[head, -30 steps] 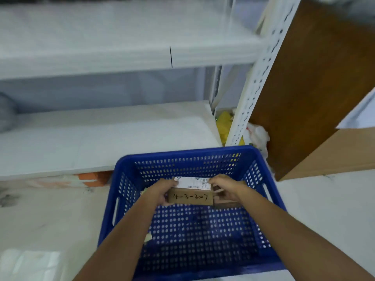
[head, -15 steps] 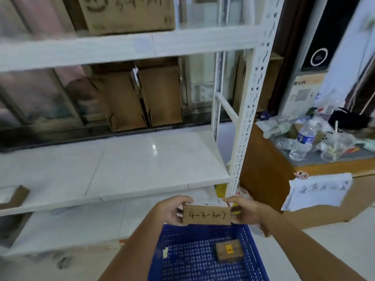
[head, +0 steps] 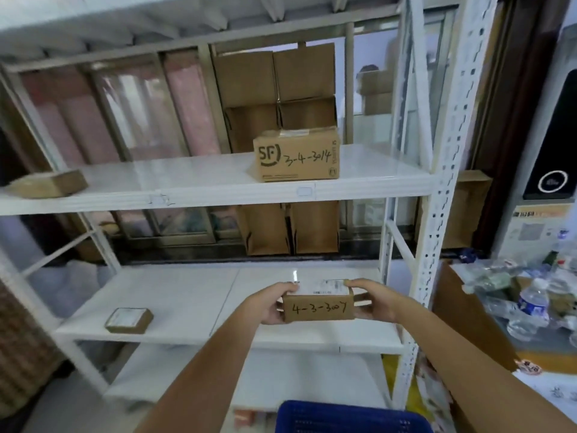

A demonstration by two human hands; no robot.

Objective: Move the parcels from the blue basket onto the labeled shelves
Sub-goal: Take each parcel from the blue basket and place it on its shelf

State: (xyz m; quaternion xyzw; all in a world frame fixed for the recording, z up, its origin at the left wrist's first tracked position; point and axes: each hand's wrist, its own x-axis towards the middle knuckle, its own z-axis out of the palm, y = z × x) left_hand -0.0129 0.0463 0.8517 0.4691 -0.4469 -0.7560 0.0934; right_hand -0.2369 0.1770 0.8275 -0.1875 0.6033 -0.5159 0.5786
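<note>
I hold a small brown cardboard parcel [head: 318, 307] marked "4-3-3007" in front of the white shelving. My left hand [head: 271, 303] grips its left end and my right hand [head: 374, 300] grips its right end. The parcel hangs above the front edge of the middle shelf [head: 193, 295]. Only the rim of the blue basket [head: 346, 417] shows at the bottom edge. A larger SF box [head: 296, 156] marked "3-4-3014" stands on the upper shelf [head: 187, 176].
A small flat parcel [head: 128, 320] lies on the middle shelf's left part. Another brown parcel [head: 50, 184] lies at the upper shelf's far left. The white perforated upright [head: 437, 214] stands right of my hands. A cluttered wooden counter with a water bottle [head: 530, 307] is at the right.
Both hands lifted the parcel out of the blue basket and up to middle-shelf height. My view tilted upward, so the basket dropped to the bottom edge and the upper shelf appeared.
</note>
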